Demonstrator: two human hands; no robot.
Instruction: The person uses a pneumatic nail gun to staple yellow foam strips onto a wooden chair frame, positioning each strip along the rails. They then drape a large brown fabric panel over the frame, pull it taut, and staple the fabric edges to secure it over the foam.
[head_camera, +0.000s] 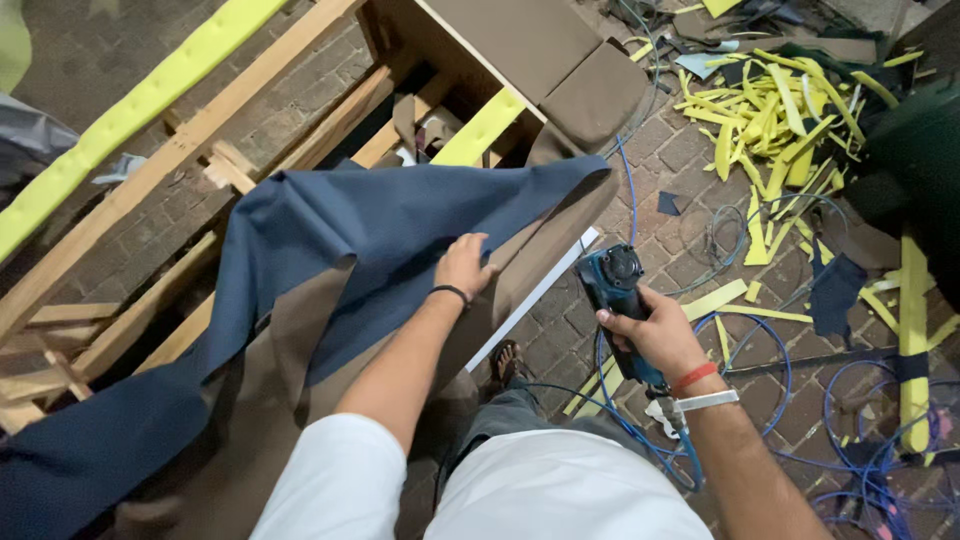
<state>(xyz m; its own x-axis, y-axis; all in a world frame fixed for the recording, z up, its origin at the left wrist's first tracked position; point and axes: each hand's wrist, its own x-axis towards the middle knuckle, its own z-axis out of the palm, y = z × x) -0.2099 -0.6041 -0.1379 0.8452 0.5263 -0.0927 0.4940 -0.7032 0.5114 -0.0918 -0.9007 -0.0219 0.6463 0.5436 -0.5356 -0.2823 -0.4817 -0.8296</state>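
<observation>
My left hand (463, 264) rests flat on a dark blue sheet of fabric (330, 240) draped over a wooden furniture frame (180, 150); brown fabric (300, 330) lies under the blue. A black band sits on that wrist. My right hand (652, 335) grips a blue pneumatic staple gun (612, 285) held upright just right of the frame's edge, its blue air hose (700, 450) trailing down behind. A red band and a white band circle that wrist.
Yellow-green foam offcuts (780, 120) and fabric scraps litter the brick floor (680, 160) at upper right. Blue hose coils (860, 450) lie at lower right. A brown upholstered cushion piece (560, 60) tops the frame. My sandalled foot (505, 360) stands below the frame.
</observation>
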